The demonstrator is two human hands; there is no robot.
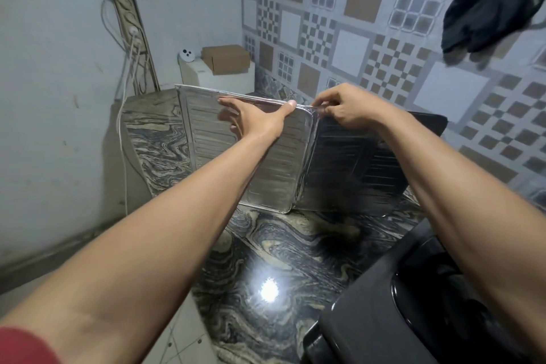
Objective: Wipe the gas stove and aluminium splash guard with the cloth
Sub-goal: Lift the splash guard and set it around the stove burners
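Note:
The aluminium splash guard (pixel 274 174) stands upright on the marbled counter, folded into panels, the right panel dark in shadow. My left hand (pixel 254 117) lies flat against the left panel with its thumb hooked over the top edge. At the fold, my right hand (pixel 347 108) pinches the top edge. The black gas stove (pixel 393 313) fills the lower right corner, partly behind my right forearm. A dark cloth (pixel 487 15) hangs on the tiled wall at the upper right, away from both hands.
The marbled counter (pixel 266 260) reflects a bright light spot. A white box with a cardboard box (pixel 226 57) on it stands in the back corner. A power strip with cables (pixel 130 29) hangs on the left wall. The patterned tile wall runs along the right.

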